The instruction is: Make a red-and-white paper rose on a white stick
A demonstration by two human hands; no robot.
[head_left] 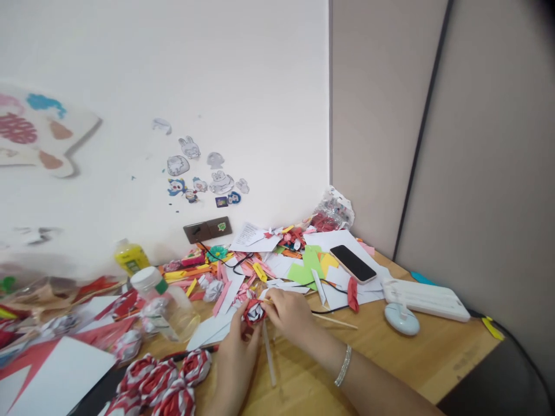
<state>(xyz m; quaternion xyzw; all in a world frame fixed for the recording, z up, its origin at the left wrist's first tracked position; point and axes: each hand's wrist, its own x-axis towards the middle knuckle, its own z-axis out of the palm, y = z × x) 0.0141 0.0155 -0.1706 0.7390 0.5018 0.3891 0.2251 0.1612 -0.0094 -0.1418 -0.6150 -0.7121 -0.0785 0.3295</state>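
Observation:
Between my hands is a small red-and-white twisted paper rosette (255, 312), above the wooden table. My left hand (239, 338) closes round its left side with thumb and fingers. Pressed against its right edge are the bent fingers of my right hand (284, 312), partly hiding it. A whitish translucent stick (269, 358) reaches down from just under the rosette; whether it is joined to it I cannot tell. Several finished-looking red-and-white paper rosettes (158, 381) lie grouped at the lower left. A thin wooden stick (336, 321) lies right of my right wrist.
A clear jar (167, 300) and a yellow bottle (130, 257) stand at the left among paper scraps. At the right lie a phone (353, 263), a white mouse (402, 319) and a white power strip (427, 299). The wall (269, 104) rises behind the table (321, 375).

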